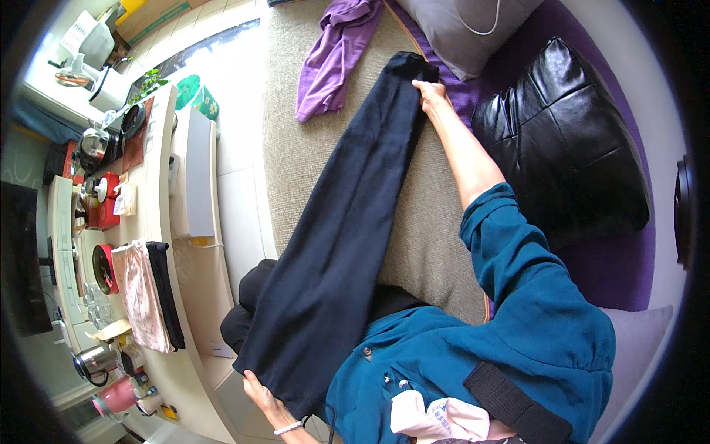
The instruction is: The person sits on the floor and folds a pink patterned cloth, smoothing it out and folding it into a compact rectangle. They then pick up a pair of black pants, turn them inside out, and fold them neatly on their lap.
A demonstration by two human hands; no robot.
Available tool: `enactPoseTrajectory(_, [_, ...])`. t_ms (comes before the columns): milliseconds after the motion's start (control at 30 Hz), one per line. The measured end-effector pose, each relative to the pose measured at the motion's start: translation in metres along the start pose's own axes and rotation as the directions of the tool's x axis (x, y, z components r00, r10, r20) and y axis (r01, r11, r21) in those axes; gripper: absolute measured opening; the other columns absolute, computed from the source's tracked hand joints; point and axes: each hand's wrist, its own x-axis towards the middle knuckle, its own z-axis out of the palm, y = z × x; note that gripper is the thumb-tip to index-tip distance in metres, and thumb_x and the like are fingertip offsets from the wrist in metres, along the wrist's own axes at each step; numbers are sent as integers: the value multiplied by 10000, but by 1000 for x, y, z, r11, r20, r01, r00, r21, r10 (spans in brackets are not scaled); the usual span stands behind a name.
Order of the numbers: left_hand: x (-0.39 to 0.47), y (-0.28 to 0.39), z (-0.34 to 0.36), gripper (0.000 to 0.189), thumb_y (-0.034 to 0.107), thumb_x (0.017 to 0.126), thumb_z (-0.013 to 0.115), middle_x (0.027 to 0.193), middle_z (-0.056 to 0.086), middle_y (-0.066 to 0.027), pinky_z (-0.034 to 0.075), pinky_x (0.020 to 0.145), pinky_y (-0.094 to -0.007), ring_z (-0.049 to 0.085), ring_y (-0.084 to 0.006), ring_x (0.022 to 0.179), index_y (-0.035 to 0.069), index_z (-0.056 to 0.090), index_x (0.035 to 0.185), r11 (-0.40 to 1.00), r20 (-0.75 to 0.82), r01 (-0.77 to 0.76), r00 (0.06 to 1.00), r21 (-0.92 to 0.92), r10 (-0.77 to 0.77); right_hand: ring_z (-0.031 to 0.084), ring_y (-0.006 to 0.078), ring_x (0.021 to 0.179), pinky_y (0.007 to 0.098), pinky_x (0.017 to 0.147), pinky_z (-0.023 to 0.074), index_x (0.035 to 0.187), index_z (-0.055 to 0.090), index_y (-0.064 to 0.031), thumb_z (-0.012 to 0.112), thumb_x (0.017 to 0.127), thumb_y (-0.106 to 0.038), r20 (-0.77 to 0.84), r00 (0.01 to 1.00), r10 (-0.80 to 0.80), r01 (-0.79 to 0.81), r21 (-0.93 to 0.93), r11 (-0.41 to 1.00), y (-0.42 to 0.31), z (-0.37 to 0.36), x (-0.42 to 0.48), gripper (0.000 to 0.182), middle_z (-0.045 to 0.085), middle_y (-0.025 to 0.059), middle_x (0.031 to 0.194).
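Observation:
Dark navy trousers, folded lengthwise, stretch diagonally from the sofa across my lap. The narrow end lies on the beige woven sofa cover. My right hand grips the edge of that end, thumb on top. At the wide end, my left hand, with a pale bead bracelet at the wrist, pinches the lower left corner; some of its fingers are hidden under the cloth. A crumpled purple garment lies on the sofa above the trousers, not touching my hands.
A black glossy cushion and a grey cushion rest along the sofa's right side. To the left, a long pale cabinet holds folded pink and dark clothes, a steel kettle and a pink jug. A green bin stands beyond.

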Motion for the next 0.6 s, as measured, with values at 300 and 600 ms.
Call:
enactPoseTrajectory(300, [1,6,0,591,444,965,491,1175,589,-193,453,955,-351,587,-265,1056,-99,514,1199,997,-34,53,998,54,-51,588,145,610,285,545,467,845,671,11,777,664,-29,-46,904,-425,366,-430,825,-20,-2,17,213,666,55,775])
enactPoseTrajectory(600, [8,2,-3,592,448,964,489,1162,596,-188,448,952,-347,588,-261,1047,-98,526,1190,995,-27,44,999,91,-42,644,209,666,345,639,511,739,669,10,742,595,-117,-62,904,-422,294,-627,722,-15,-39,23,205,678,123,711])
